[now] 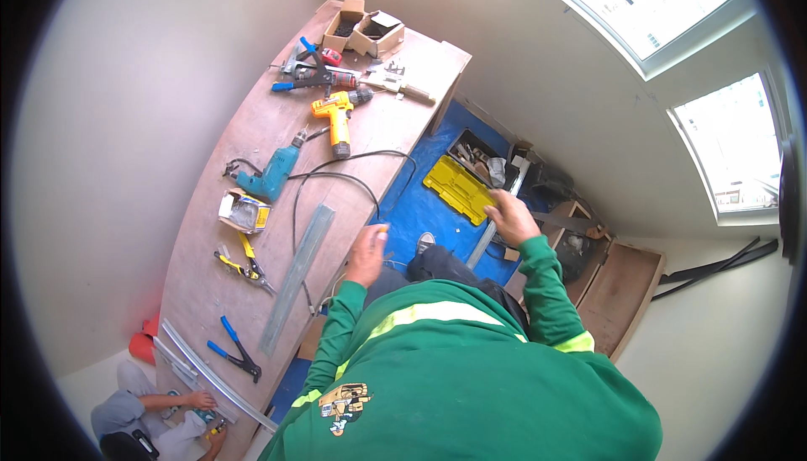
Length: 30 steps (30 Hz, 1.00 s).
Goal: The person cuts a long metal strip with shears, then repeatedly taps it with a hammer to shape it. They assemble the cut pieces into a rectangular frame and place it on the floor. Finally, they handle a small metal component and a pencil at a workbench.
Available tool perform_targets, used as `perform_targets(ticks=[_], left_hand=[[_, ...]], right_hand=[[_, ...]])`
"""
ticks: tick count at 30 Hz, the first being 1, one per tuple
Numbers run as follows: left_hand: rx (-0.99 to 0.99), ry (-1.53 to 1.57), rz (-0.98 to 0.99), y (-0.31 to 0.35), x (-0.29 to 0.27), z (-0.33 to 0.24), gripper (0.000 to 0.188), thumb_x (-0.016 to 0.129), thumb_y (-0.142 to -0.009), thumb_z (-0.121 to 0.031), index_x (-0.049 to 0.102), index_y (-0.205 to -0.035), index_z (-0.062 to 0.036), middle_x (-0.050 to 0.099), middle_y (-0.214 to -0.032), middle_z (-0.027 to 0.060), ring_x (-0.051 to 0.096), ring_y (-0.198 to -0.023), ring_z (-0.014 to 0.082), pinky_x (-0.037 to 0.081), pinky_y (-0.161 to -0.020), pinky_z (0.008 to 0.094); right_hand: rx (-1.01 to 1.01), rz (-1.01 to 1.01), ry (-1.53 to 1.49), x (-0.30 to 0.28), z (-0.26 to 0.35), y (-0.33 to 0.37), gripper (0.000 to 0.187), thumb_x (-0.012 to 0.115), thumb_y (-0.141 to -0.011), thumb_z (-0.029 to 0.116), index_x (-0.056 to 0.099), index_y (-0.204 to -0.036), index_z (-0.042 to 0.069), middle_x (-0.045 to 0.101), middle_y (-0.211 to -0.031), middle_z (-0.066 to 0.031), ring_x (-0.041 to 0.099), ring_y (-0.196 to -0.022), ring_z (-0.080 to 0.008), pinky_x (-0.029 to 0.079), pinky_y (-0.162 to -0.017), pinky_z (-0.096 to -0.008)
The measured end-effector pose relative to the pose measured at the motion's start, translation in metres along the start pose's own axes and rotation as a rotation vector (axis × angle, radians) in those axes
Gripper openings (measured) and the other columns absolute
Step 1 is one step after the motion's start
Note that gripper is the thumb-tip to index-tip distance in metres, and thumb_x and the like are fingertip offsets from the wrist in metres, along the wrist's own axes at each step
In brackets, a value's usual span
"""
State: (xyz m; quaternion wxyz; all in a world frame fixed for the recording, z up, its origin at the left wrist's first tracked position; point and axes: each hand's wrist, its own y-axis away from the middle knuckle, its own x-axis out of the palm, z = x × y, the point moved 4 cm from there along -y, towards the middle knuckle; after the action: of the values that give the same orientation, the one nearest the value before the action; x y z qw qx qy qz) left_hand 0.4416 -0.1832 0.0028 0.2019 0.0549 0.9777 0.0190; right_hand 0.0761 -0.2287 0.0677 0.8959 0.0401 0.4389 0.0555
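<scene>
From my seat the job looks barely under way, as far as I can judge: on the left of the long plywood workbench the teal corded drill, the yellow cordless drill and the yellow-handled snips all lie untouched, and the grey metal strip rests flat along the board, apparently unworked. My left hand hovers at the bench's near edge, fingers loosely curled round a small yellow-tipped object that I cannot identify; whether it truly pinches it I cannot tell. Further right, my right hand is closed over the top of a long grey metal bar standing slanted above the blue tarpaulin, near the yellow case. So the bar is in hand but not yet on the bench. The room is pale-walled with bare floor; a co-worker crouches at lower left by the bench's end, and bright windows fill the upper right.
</scene>
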Motion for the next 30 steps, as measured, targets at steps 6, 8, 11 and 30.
perform_targets(ticks=[6,8,11,30], left_hand=[[-0.015,-0.101,0.053,0.026,-0.045,-0.031,0.026,0.059,-0.105,-0.02,0.066,-0.122,-0.0003,0.067,-0.114,0.0221,0.065,-0.108,0.042,0.051,-0.095,0.0443],[-0.137,-0.117,-0.073,0.043,-0.071,-0.01,0.028,0.058,-0.106,-0.022,0.067,-0.122,-0.0002,0.069,-0.115,0.0215,0.067,-0.11,0.038,0.052,-0.096,0.0435],[-0.36,-0.11,-0.291,0.068,-0.105,0.025,0.03,0.059,-0.106,-0.025,0.067,-0.122,-0.0004,0.072,-0.115,0.0176,0.068,-0.112,0.031,0.052,-0.098,0.0429],[-0.387,0.107,-0.179,-0.123,-0.031,-0.039,0.036,0.062,-0.106,-0.032,0.064,-0.127,-0.0033,0.068,-0.098,0.008,0.057,-0.074,0.0115,0.05,-0.068,0.0307]], right_hand=[[-0.169,0.013,-0.034,0.054,0.077,-0.137,0.044,0.069,-0.099,0.021,0.057,-0.135,-0.001,0.071,-0.116,-0.0228,0.067,-0.115,-0.0397,0.053,-0.099,-0.0467],[-0.119,-0.016,0.002,0.068,0.086,-0.191,0.048,0.069,-0.098,0.023,0.055,-0.138,0.0,0.07,-0.12,-0.0234,0.065,-0.119,-0.0402,0.051,-0.102,-0.0478],[-0.039,0.032,0.142,0.092,0.077,-0.279,0.058,0.07,-0.096,0.028,0.05,-0.144,0.002,0.065,-0.133,-0.0237,0.059,-0.129,-0.0415,0.047,-0.109,-0.0507],[0.003,0.453,0.098,0.127,0.019,-0.387,0.058,0.065,-0.093,0.033,0.053,-0.137,-0.002,0.069,-0.118,-0.0327,0.067,-0.115,-0.0459,0.052,-0.097,-0.0492]])
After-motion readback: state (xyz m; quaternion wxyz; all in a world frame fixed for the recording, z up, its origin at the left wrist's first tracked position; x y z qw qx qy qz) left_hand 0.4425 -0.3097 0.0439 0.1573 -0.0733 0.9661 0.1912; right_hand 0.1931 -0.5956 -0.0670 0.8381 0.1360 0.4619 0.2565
